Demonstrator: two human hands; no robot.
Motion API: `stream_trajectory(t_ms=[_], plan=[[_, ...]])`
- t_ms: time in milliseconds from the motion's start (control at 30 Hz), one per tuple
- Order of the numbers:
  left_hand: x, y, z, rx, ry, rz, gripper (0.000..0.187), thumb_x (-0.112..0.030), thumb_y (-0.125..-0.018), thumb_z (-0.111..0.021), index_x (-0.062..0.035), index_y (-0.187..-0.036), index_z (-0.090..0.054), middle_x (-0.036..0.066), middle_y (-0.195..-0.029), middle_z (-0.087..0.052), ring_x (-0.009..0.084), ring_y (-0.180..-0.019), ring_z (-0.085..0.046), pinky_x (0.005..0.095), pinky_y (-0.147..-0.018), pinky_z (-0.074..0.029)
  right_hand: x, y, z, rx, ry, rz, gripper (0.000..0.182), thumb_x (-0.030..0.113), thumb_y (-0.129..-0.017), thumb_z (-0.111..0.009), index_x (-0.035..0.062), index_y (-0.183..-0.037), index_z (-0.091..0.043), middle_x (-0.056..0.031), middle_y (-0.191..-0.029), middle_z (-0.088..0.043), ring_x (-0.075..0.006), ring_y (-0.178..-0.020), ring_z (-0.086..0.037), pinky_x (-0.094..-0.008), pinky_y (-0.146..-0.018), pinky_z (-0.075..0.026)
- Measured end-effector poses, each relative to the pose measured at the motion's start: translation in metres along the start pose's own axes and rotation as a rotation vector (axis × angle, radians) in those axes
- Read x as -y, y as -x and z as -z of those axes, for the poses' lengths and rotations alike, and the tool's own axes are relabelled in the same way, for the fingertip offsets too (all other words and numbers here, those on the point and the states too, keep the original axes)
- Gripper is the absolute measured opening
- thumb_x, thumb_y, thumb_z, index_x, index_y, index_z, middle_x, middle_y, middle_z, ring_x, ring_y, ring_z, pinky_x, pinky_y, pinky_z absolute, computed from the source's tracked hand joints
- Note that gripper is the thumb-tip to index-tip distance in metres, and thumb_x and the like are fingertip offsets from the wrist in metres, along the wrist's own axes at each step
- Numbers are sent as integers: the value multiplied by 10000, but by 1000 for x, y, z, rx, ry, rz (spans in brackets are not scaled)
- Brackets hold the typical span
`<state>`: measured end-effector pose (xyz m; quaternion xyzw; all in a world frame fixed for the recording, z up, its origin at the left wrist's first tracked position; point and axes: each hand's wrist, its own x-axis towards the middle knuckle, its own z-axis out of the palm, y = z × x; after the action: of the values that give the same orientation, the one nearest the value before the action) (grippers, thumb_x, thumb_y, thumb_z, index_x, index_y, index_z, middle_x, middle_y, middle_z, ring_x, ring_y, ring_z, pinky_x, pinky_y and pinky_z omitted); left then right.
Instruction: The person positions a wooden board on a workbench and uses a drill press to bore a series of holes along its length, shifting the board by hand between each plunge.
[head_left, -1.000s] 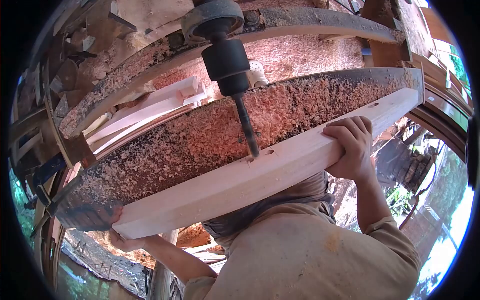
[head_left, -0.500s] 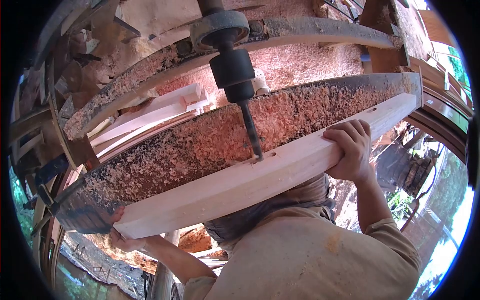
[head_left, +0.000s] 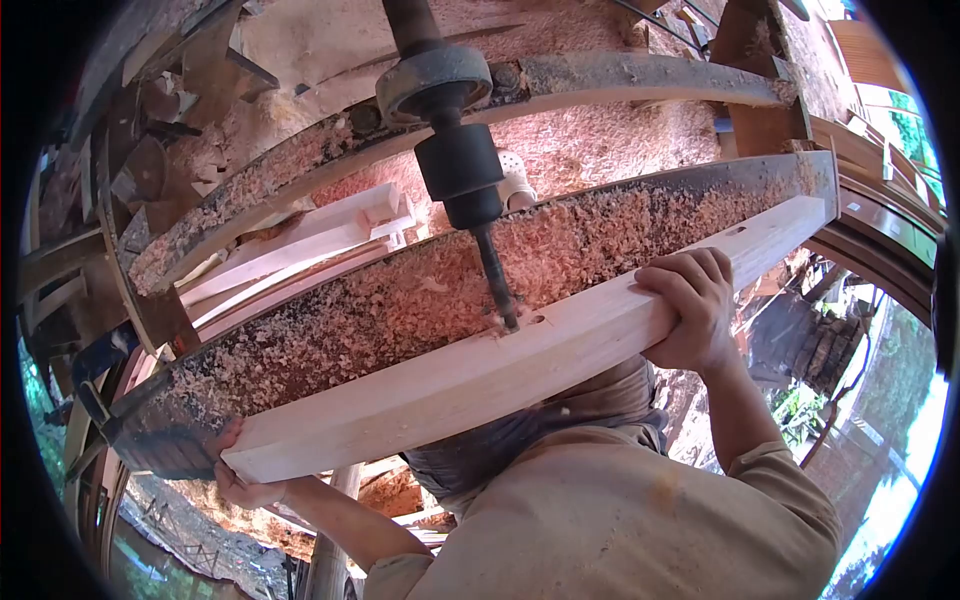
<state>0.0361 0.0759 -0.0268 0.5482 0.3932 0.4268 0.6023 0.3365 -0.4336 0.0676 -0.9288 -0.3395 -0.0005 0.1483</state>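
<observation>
Sawdust-covered tabletop [head_left: 380,310] of a drilling machine, outdoor workshop, stacked pale wood pieces [head_left: 300,240] behind, shavings everywhere. Versus half a second ago: wooden beam [head_left: 520,365] nudged slightly toward the left hand end, right hand [head_left: 690,310] shifted a bit left and up along it, drill bit [head_left: 497,285] still down at the beam's top face, chuck [head_left: 462,175] a touch higher in view. Beam: long, pale, freshly planed, squared edges, a few shallow slots or holes on top, one just right of the bit [head_left: 535,322], more near the far right end [head_left: 738,230]. Lying along the near edge of the tabletop, pressed against it, long axis running lower left to upper right, right end tilted up in view, cut left end facing lower left. Right hand fingers clenched over the beam's top edge, gripping it from the near side. Left hand [head_left: 235,475] at the lower left end, mostly hidden under the beam, fingers wrapped on its end as far as visible. Person's tan shirt [head_left: 620,520] below.
</observation>
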Motion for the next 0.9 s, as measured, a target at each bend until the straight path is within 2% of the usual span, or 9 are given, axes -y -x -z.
stream_trajectory(t_ms=[67,167,233,467,533,667,767,867,900], plan=[[5,-2,5,64,-5,-40,623,-424,-1016,-329,78,-1086,-693,251,-1108,-709,381,-1076,-677,532,-975,-547,-1,0,0,-10,-4,5,525,184,-543,-858,126,-1059,-778,-56,-1060,-767,-286,-962,-708,-440,-970,-462],[0,-2,-12,-105,-70,-35,522,-400,-956,-396,41,-940,-676,194,-973,-680,389,-978,-656,563,-920,-513,0,-1,-1,-20,2,5,559,194,-558,-855,119,-1107,-780,-61,-1086,-765,-297,-980,-704,-446,-988,-462],[4,-15,8,52,-145,-60,553,-398,-960,-393,74,-978,-683,227,-984,-688,405,-981,-668,576,-936,-518,2,-3,0,-10,26,-4,615,210,-599,-872,80,-1188,-754,-103,-1118,-767,-339,-1029,-710,-483,-1012,-475],[6,-22,-2,28,-44,-34,570,-398,-987,-391,85,-1024,-691,266,-1009,-692,409,-980,-676,569,-946,-527,-4,-2,-4,-34,28,4,728,228,-624,-879,68,-1316,-717,-125,-1219,-764,-353,-1123,-709,-504,-1058,-468],[6,-26,-1,41,24,19,579,-405,-997,-371,76,-1029,-692,262,-1021,-699,405,-994,-677,559,-949,-530,-3,-2,-5,-49,41,-22,835,232,-546,-888,104,-1355,-722,-79,-1250,-751,-314,-1165,-689,-480,-1097,-443],[4,-29,-8,75,-84,-27,584,-409,-998,-357,67,-1039,-694,252,-1031,-711,387,-1015,-675,550,-958,-529,-5,-3,-5,-50,31,-25,851,240,-537,-895,111,-1360,-722,-82,-1267,-746,-316,-1175,-685,-485,-1104,-440],[3,-29,-11,59,30,42,587,-408,-996,-351,65,-1047,-695,246,-1034,-721,369,-1028,-674,545,-957,-531,-6,-5,-4,-36,24,-33,861,245,-533,-901,115,-1364,-723,-85,-1276,-743,-316,-1182,-682,-486,-1105,-441],[4,-34,-9,114,-114,1,591,-411,-995,-352,62,-1045,-701,241,-1033,-728,361,-1022,-674,542,-955,-532,-5,-7,-4,-40,23,-44,869,251,-531,-907,122,-1370,-721,-81,-1278,-744,-316,-1190,-680,-486,-1105,-441],[-1,-27,-28,14,-82,19,592,-416,-993,-355,60,-1027,-704,239,-1025,-730,361,-1021,-676,539,-952,-533,-5,-8,-3,-30,26,-51,874,257,-531,-913,124,-1373,-720,-78,-1280,-744,-316,-1191,-680,-487,-1105,-442]])
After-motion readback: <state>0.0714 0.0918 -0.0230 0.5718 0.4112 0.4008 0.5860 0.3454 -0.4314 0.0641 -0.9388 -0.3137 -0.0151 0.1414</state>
